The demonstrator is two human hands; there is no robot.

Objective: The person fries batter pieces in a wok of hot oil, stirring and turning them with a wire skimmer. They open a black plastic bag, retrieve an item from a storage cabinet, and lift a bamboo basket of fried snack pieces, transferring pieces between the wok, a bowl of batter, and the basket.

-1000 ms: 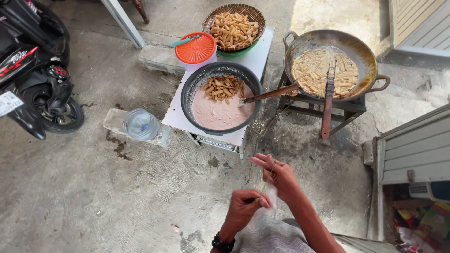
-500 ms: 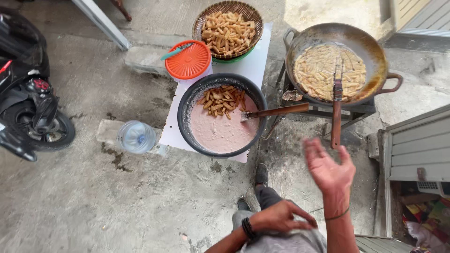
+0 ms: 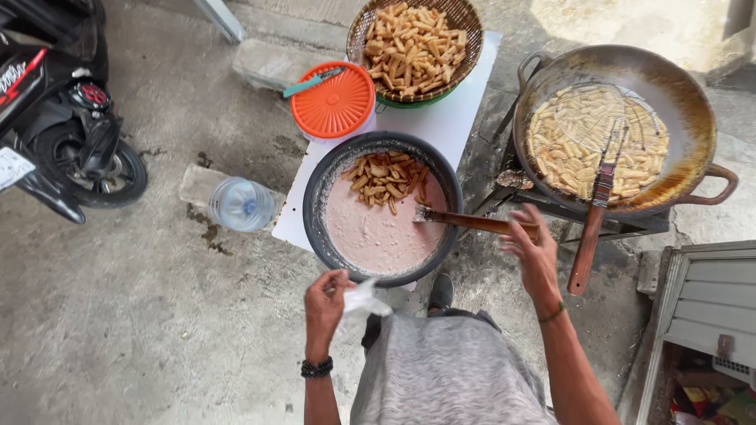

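Observation:
A black basin (image 3: 315,206) of pale pink batter with brown strips at its far side stands on a white table (image 3: 453,118). A wooden-handled spoon (image 3: 472,222) rests in the batter, handle pointing right. My right hand (image 3: 531,252) is at the end of that handle, fingers apart, just touching or over it. My left hand (image 3: 327,303) is below the basin's near rim, pinched on a crumpled white plastic bag (image 3: 364,301).
A wok (image 3: 677,102) of frying strips sits on a stove at the right, a skimmer with a wooden handle (image 3: 592,228) lying across it. Behind the basin stand an orange lid (image 3: 335,102) and a basket of fried strips (image 3: 413,47). A water bottle (image 3: 240,203) and a motorbike (image 3: 59,118) are left.
My right hand has dropped from a raised spot near the stove to the spoon handle. My left hand has come forward toward the basin with the white bag. The view has moved closer.

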